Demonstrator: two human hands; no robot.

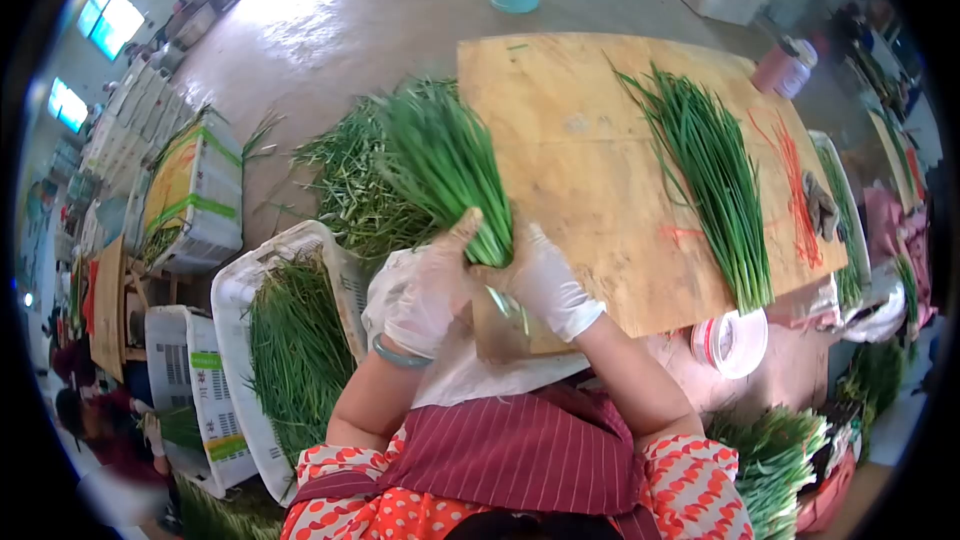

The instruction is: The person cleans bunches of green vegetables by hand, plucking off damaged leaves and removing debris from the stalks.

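A bunch of garlic chives (455,160) stands tilted at the left edge of the wooden board (570,190), leaf tips away from me and a little blurred. My left hand (428,290), in a whitish glove, is closed around its lower stems from the left. From the right, my gloved right hand (548,280) is closed on the same stem ends. Some pale stem bits show just below the hands. A second bunch of garlic chives (715,195) lies on the right half of the board, beside red ties (797,195).
Left of me stands a white crate (232,290) of chives, with loose leaves (350,180) heaped behind it. A bottle (783,68) is at the board's far right corner. Below its front edge is a white bucket (745,345). Another person (110,430) is at lower left.
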